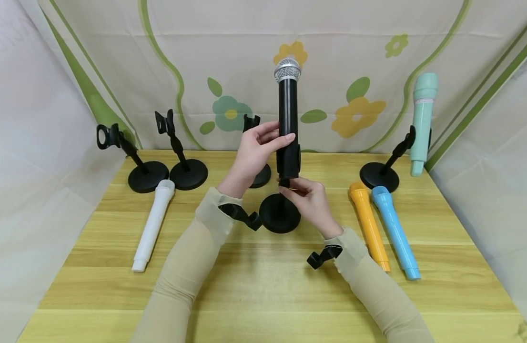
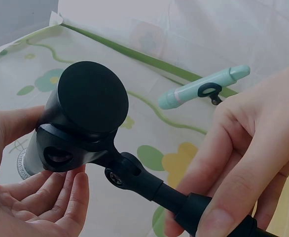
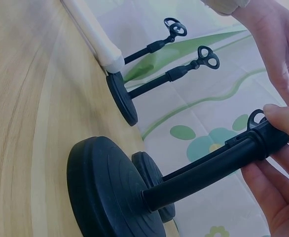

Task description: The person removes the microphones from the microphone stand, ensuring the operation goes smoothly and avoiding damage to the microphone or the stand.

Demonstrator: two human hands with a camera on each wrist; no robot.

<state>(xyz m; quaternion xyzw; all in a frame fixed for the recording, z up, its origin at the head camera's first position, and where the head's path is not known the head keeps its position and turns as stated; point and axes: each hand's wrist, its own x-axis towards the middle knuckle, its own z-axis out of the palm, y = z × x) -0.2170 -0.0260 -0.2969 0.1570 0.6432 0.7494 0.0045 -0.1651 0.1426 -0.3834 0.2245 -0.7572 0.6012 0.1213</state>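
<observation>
A black microphone (image 1: 288,105) with a silver mesh head stands nearly upright at the centre of the head view. My left hand (image 1: 256,155) grips its body between thumb and fingers. The clip (image 2: 65,150) of a black desk stand (image 1: 279,216) wraps the microphone near its flat lower end, seen in the left wrist view. Just below, my right hand (image 1: 311,202) pinches the collar on the stand's stem (image 3: 203,173). The stand's round base rests on the table.
Two bare stands (image 1: 148,176) are at the left, above a white microphone (image 1: 154,226). Another stand (image 1: 261,176) is partly hidden behind my left hand. At right lie an orange microphone (image 1: 369,226) and a blue microphone (image 1: 395,231), near a stand holding a mint-green microphone (image 1: 423,119).
</observation>
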